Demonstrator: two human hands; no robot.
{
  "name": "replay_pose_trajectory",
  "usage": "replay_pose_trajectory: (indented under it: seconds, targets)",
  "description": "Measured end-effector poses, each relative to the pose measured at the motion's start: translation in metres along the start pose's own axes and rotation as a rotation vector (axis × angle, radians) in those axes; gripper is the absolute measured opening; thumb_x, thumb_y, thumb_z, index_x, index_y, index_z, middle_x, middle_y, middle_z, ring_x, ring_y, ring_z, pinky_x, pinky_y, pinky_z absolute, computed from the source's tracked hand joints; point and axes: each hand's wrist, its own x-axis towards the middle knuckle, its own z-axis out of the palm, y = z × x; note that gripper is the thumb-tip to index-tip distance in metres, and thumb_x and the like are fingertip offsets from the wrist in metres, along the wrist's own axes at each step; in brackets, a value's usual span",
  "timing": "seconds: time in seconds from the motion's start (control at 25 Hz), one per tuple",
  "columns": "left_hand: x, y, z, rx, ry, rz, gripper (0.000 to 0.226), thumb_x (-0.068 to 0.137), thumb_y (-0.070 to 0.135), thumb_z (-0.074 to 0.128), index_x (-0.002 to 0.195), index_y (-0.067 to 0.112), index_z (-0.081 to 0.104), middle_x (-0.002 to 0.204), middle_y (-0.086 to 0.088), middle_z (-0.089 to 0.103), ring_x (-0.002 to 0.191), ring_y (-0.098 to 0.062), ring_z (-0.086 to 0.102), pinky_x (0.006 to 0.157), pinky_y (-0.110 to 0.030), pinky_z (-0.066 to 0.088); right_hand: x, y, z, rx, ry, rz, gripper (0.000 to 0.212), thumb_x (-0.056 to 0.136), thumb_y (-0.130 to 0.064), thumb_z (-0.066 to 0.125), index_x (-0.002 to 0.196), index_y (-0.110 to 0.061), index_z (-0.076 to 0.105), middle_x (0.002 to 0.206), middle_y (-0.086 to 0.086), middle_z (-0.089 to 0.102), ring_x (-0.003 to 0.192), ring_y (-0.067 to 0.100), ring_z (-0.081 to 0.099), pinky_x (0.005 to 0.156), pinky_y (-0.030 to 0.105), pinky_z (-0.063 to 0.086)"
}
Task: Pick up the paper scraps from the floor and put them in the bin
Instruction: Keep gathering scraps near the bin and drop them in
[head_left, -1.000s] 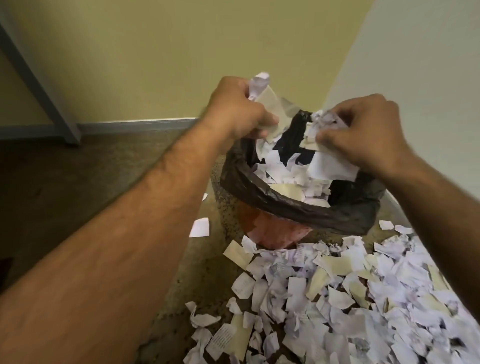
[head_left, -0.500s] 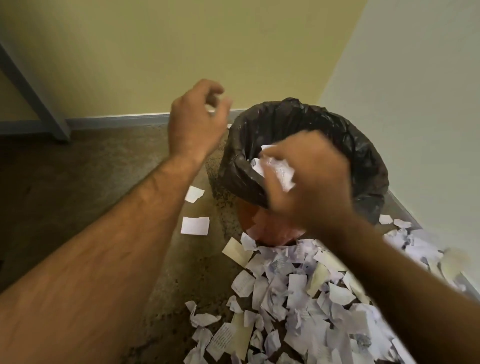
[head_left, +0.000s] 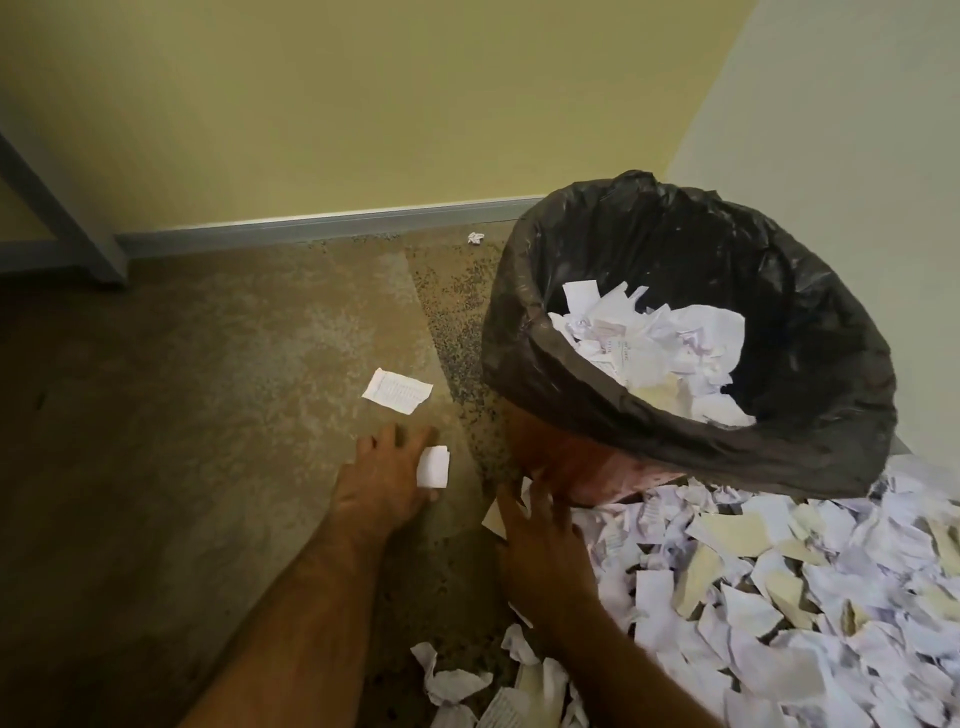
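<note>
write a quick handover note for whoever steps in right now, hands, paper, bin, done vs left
Left hand: low at the floor, fingers on a small white scrap; grip unclear.
Right hand: open, fingers spread at the edge of the scrap pile beside the bin.
Done: a layer of paper scraps lies in the bin's black liner.
Left: the large pile, a printed slip, a tiny crumpled bit by the baseboard.

One bin (head_left: 691, 447) and two hands, left (head_left: 387, 480) and right (head_left: 545, 556), are being counted; scraps (head_left: 779, 597) are proving too many to be counted.
</note>
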Motion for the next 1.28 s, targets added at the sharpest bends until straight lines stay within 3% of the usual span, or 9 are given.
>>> replay_pose_trajectory:
  seconds: [0.16,0.32,0.44,0.6,0.8,0.88,1.0,1.16,1.28]
  targets:
    - [0.017,-0.013,0.014,0.076,0.063,0.050,0.065,0.084,0.054,0.062,0.141,0.039,0.033,0.139,-0.002,0.040,0.126,-0.024,0.037,0.101,-0.042,0.038,0.012,-0.010,0.015,0.001,0.051,0.018,0.047,0.101,-0.034,0.035,0.147,-0.026,0.028,0.158,0.012,0.015,0.140,0.042,0.024,0.109,0.049,0.037]
    - [0.033,-0.021,0.023,-0.114,0.158,0.143,0.028,0.096,0.043,0.049,0.120,0.031,0.052,0.125,0.003,0.052,0.112,-0.019,0.045,0.090,-0.033,0.039,0.024,-0.007,0.007,0.076,0.120,0.036,0.036,0.103,-0.025,0.038,0.138,-0.021,0.046,0.145,0.008,0.044,0.131,0.028,0.045,0.101,0.036,0.046]
    - [0.049,-0.014,0.009,-0.393,0.291,0.095,0.008,0.100,0.030,0.045,0.099,0.022,0.048,0.107,-0.002,0.061,0.100,-0.024,0.058,0.079,-0.038,0.049,0.026,-0.012,-0.001,0.220,0.155,0.065,0.026,0.102,-0.025,0.039,0.125,-0.021,0.052,0.127,0.003,0.056,0.115,0.020,0.056,0.092,0.030,0.047]
    - [0.079,-0.024,-0.022,-0.394,0.508,-0.011,0.017,0.095,0.013,0.052,0.108,0.019,0.043,0.120,-0.006,0.061,0.103,-0.029,0.059,0.078,-0.043,0.051,0.033,-0.045,-0.006,0.471,0.344,0.058,0.029,0.090,-0.006,0.051,0.116,-0.019,0.057,0.105,-0.005,0.061,0.092,0.009,0.053,0.076,0.017,0.039]
    - [0.107,-0.041,-0.030,-0.248,0.170,-0.203,0.070,0.078,0.067,0.062,0.130,0.029,0.037,0.126,-0.015,0.048,0.114,-0.036,0.051,0.090,-0.045,0.045,0.044,-0.070,0.000,0.831,0.246,0.236,0.039,0.091,-0.005,0.048,0.123,-0.023,0.059,0.112,0.001,0.066,0.097,0.011,0.059,0.082,0.019,0.044]
    - [0.111,-0.040,-0.022,-0.227,0.119,-0.238,0.082,0.069,0.067,0.072,0.131,0.027,0.036,0.127,-0.017,0.044,0.115,-0.038,0.050,0.092,-0.047,0.045,0.042,-0.071,0.005,0.769,0.280,0.380,0.033,0.090,-0.015,0.047,0.117,-0.018,0.066,0.105,0.006,0.069,0.092,0.018,0.061,0.081,0.026,0.045]
    - [0.117,-0.035,-0.021,-0.239,0.106,-0.272,0.059,0.082,0.054,0.067,0.126,0.025,0.042,0.125,-0.017,0.046,0.112,-0.039,0.052,0.093,-0.048,0.047,0.035,-0.070,0.005,0.661,0.323,0.393,0.024,0.089,-0.029,0.051,0.091,-0.016,0.070,0.078,-0.001,0.067,0.069,0.012,0.059,0.069,0.029,0.052]
    - [0.108,-0.032,-0.022,-0.133,0.075,-0.207,0.030,0.099,0.030,0.043,0.126,0.021,0.048,0.125,-0.016,0.049,0.111,-0.037,0.055,0.092,-0.044,0.046,0.028,-0.074,-0.010,0.647,0.278,0.356,0.067,0.086,-0.076,0.037,0.067,-0.017,0.062,0.063,-0.005,0.060,0.059,0.002,0.054,0.056,0.019,0.036]
    - [0.098,-0.034,-0.025,-0.397,0.127,-0.179,0.025,0.098,0.028,0.047,0.119,0.016,0.052,0.115,-0.014,0.060,0.100,-0.032,0.059,0.083,-0.037,0.047,0.022,-0.073,-0.028,0.692,0.258,0.336,0.053,0.095,-0.057,0.040,0.064,-0.018,0.059,0.063,-0.006,0.059,0.057,0.002,0.052,0.049,0.012,0.034]
